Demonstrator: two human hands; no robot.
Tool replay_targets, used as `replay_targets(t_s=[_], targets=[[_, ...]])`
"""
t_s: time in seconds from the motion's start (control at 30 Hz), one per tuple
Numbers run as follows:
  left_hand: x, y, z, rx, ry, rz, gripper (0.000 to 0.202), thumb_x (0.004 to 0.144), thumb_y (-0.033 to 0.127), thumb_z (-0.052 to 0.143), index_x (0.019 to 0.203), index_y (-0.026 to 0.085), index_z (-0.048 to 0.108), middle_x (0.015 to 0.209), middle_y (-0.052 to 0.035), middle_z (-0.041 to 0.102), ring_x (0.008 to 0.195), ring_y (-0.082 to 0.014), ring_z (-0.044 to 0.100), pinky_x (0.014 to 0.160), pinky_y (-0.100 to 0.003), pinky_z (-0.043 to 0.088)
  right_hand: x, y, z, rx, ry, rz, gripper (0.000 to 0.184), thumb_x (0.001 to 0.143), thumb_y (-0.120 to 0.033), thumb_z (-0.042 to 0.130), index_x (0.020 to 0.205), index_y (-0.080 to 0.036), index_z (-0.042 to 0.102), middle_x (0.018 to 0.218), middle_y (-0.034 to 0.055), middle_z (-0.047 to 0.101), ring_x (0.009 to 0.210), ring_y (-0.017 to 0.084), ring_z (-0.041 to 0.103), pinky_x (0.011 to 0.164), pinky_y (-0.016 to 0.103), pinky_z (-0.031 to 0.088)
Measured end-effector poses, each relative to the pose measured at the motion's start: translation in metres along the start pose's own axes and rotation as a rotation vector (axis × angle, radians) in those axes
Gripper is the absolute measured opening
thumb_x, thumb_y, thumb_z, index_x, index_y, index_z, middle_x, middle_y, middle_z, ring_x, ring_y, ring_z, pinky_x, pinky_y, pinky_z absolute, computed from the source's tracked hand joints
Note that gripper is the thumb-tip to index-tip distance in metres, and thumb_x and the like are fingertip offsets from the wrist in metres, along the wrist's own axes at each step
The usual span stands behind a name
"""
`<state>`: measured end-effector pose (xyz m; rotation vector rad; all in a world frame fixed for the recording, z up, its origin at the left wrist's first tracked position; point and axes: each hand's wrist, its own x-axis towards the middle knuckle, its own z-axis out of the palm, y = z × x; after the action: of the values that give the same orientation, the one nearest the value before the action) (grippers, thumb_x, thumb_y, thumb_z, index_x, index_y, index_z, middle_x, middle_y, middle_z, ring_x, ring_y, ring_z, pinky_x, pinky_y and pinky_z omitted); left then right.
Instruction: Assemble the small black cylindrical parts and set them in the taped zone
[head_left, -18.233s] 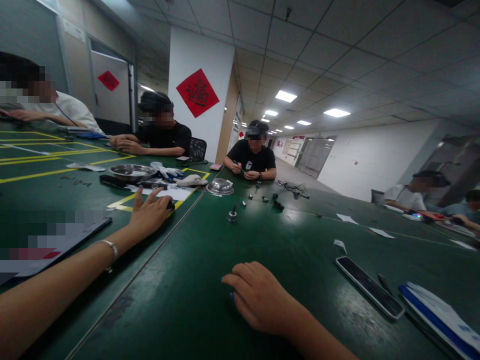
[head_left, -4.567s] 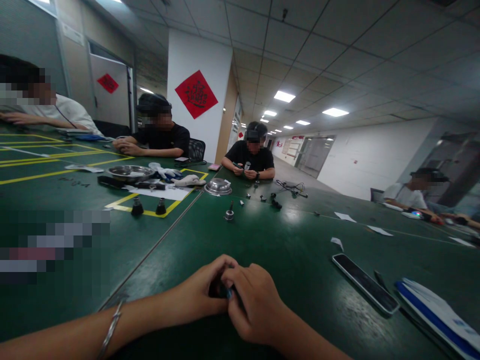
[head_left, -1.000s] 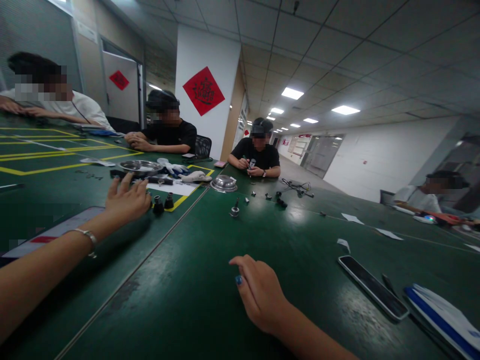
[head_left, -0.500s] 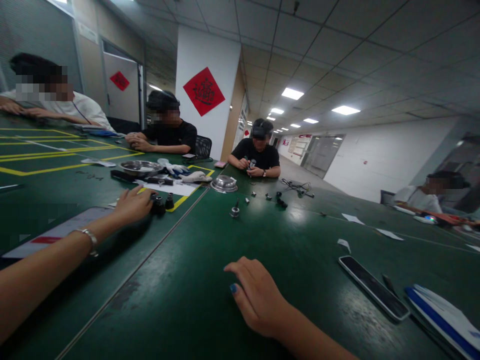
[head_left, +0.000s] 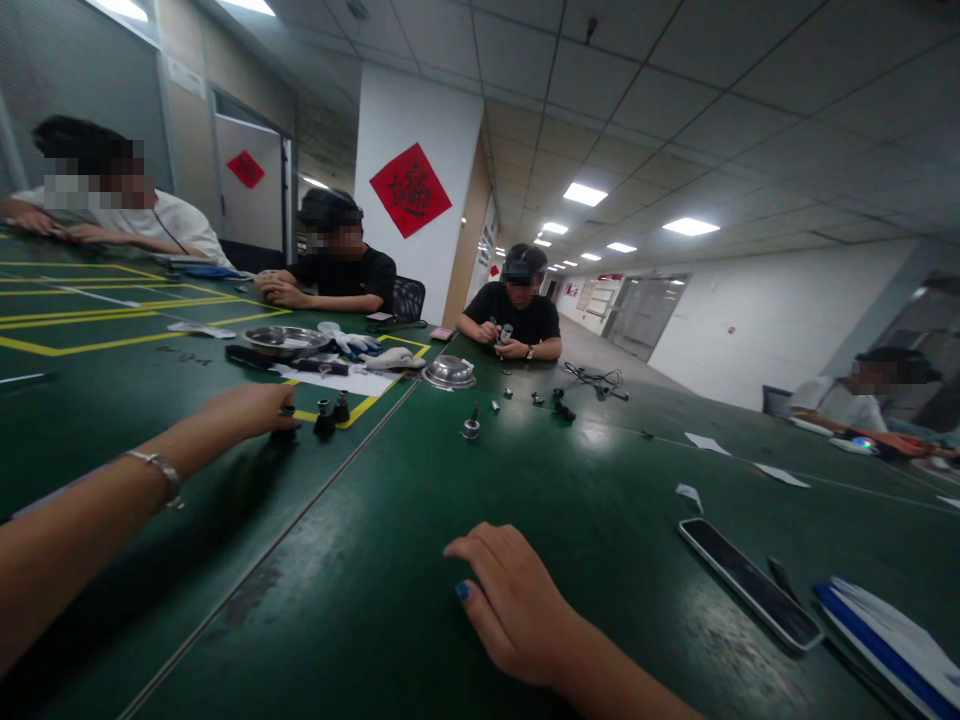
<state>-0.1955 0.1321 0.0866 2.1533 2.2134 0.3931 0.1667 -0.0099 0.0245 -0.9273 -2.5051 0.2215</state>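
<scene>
My left hand (head_left: 251, 412) reaches over the table on the left, its fingers closed on a small black cylindrical part (head_left: 283, 432) low over or on the tabletop. The fingers partly hide that part, and its exact kind does not show. Just right of it stand two similar black parts with silver tops, one nearer (head_left: 324, 420) and one farther (head_left: 342, 408). My right hand (head_left: 517, 598) rests at the front middle of the table, thumb and forefinger apart, holding nothing. Farther off stands a silver round part with an upright stem (head_left: 470, 428).
Beyond my left hand are a metal bowl (head_left: 285, 342), gloves (head_left: 390, 357) and a black tool (head_left: 289, 362). An overturned metal bowl (head_left: 448, 372), small metal parts (head_left: 538, 398) and a cable (head_left: 596, 378) lie farther back. A phone (head_left: 750, 585) lies right. Several people sit around.
My left hand has shifted slightly left and towards me, away from the two black parts, with a black part in its fingers. My right hand stays nearly still.
</scene>
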Motion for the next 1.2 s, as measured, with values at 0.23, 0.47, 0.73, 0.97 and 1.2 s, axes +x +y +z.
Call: replay_targets(t_s=[0.23, 0.47, 0.73, 0.97, 1.2], targets=[[-0.004, 0.024, -0.002, 0.135, -0.246, 0.035, 0.009, 0.071, 0.022, 0.059, 0.072, 0.013, 0.058, 0.058, 0.0002, 0.063, 0.053, -0.0152, 0.056, 0.052, -0.021, 0.032, 0.001, 0.002, 0.003, -0.030, -0.004, -0.035, 0.031, 0.088, -0.021, 0.037, 0.117, -0.017, 0.047, 0.107, 0.0079, 0.054, 0.094, 0.020, 0.047, 0.082, 0.033, 0.035], [-0.028, 0.070, 0.013, 0.139, -0.171, 0.229, 0.013, 0.072, 0.016, 0.055, 0.085, 0.016, 0.059, 0.084, -0.0058, 0.068, 0.079, -0.0221, 0.061, 0.062, -0.024, 0.039, 0.000, 0.001, 0.002, -0.046, -0.022, -0.048, 0.031, 0.089, -0.023, 0.036, 0.118, -0.017, 0.046, 0.105, 0.0081, 0.053, 0.093, 0.021, 0.047, 0.083, 0.033, 0.035], [-0.042, 0.108, 0.052, -0.107, -0.173, 0.498, 0.020, 0.076, 0.010, 0.049, 0.086, 0.020, 0.064, 0.093, -0.0033, 0.068, 0.091, -0.0200, 0.062, 0.081, -0.029, 0.045, 0.003, 0.001, 0.001, -0.052, -0.062, -0.051, 0.030, 0.089, -0.023, 0.038, 0.118, -0.018, 0.046, 0.105, 0.0078, 0.052, 0.094, 0.020, 0.047, 0.085, 0.034, 0.034], [-0.068, 0.125, 0.071, -0.389, -0.222, 0.790, 0.037, 0.083, 0.013, 0.045, 0.117, 0.025, 0.055, 0.112, -0.0042, 0.062, 0.104, -0.0206, 0.055, 0.092, -0.035, 0.040, 0.002, 0.000, 0.001, -0.053, -0.041, -0.049, 0.031, 0.089, -0.023, 0.039, 0.119, -0.018, 0.045, 0.108, 0.0085, 0.052, 0.096, 0.021, 0.047, 0.085, 0.035, 0.035], [-0.105, 0.145, 0.080, -0.567, -0.177, 0.889, 0.057, 0.078, 0.004, 0.049, 0.129, 0.023, 0.033, 0.115, -0.0061, 0.060, 0.111, -0.0206, 0.052, 0.096, -0.038, 0.039, 0.002, 0.003, 0.009, -0.056, 0.097, -0.090, 0.038, 0.085, -0.018, 0.045, 0.122, -0.017, 0.041, 0.115, 0.0092, 0.052, 0.104, 0.022, 0.047, 0.088, 0.035, 0.037]])
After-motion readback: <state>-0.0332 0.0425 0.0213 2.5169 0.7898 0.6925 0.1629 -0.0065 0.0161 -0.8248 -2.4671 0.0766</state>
